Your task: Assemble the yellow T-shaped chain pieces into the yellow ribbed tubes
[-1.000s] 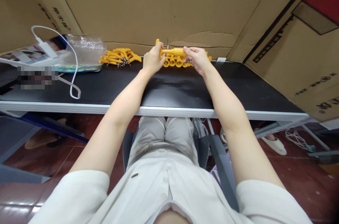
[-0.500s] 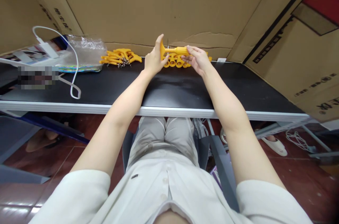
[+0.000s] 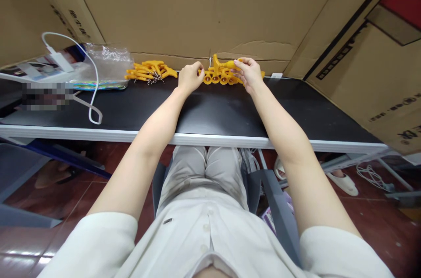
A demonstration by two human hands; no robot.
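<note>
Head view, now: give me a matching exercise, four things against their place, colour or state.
1. Right hand
2. Left hand
3. Heap of T-shaped pieces
4. Cardboard wall

A. Yellow, left of both hands
B. Brown, behind the table
C. Gripping a yellow T-ended piece
D. Curled, between the heap and that piece

Pairs: 1-C, 2-D, 3-A, 4-B

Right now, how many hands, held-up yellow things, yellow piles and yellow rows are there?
Hands: 2 (left hand, right hand)
Held-up yellow piece: 1
Yellow pile: 1
Yellow row: 1
Total: 5, counting the pile and the row as one each, because their pieces overlap or are partly hidden.
</note>
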